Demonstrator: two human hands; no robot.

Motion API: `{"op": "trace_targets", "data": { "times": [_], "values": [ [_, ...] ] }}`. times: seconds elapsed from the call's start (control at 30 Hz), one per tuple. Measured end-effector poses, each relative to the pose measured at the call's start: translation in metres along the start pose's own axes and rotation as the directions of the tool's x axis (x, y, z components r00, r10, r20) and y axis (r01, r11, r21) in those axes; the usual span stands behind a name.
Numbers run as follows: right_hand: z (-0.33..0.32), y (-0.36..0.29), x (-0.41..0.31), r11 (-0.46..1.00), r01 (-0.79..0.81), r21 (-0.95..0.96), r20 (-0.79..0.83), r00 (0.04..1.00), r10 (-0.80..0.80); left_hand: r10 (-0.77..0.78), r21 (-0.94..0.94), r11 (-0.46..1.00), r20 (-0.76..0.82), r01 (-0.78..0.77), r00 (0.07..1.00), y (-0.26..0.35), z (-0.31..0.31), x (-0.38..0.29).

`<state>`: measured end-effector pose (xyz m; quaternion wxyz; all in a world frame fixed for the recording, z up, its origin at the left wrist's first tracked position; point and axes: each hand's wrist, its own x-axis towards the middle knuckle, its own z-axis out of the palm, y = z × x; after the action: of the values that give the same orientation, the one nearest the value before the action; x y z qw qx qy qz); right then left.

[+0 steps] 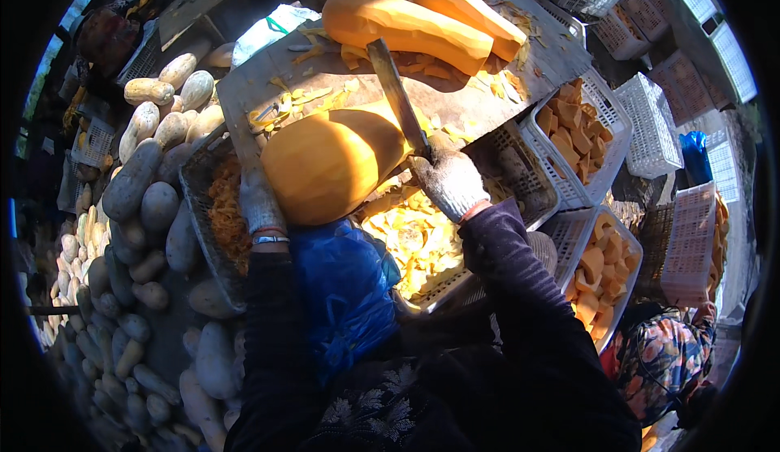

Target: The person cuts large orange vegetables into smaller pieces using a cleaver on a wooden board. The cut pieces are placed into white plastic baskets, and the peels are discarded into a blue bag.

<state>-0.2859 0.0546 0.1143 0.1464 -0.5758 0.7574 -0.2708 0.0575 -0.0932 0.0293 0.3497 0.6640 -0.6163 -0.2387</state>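
Observation:
My right hand [451, 178], in a whitish knit glove, grips the handle end of a long-bladed knife [396, 89]. The blade points away from me and lies over the narrow end of a peeled butternut-type squash [320, 169]. My left hand [261, 199], also gloved, is against the squash's left side and steadies it; its fingers are partly hidden in shadow. The squash's thick end faces me, above a blue plastic bag [347, 287] over my lap. Two more peeled squashes [408, 25] [466, 13] lie on the wooden board [487, 108] ahead.
Yellow peelings fill a crate [420, 239] under the squash. An orange stringy pulp [228, 208] sits in the left crate. Cut chunks fill crates [576, 132] [600, 269] on the right. Unpeeled squashes [134, 178] are heaped on the left. A person [661, 354] is at lower right.

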Motion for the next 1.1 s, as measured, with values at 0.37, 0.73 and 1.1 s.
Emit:
{"op": "trace_targets", "data": {
  "times": [0.37, 0.73, 1.1],
  "values": [
    [0.018, 0.039, -0.002, 0.989, -0.107, 0.099, 0.297, 0.952, 0.073, 0.86, -0.182, 0.394, 0.42, -0.901, 0.291, 0.266, 0.112, 0.044],
    [0.001, 0.022, 0.037, 0.996, -0.089, -0.029, 0.449, 0.889, 0.092, 0.325, 0.357, 0.46, 0.784, -0.813, 0.528, 0.262, 0.183, 0.092],
    [0.02, 0.035, 0.058, 0.987, -0.103, -0.121, 0.518, 0.842, 0.151, 0.303, 0.298, 0.433, 0.841, -0.851, 0.449, 0.202, 0.231, 0.133]
  ]
}}
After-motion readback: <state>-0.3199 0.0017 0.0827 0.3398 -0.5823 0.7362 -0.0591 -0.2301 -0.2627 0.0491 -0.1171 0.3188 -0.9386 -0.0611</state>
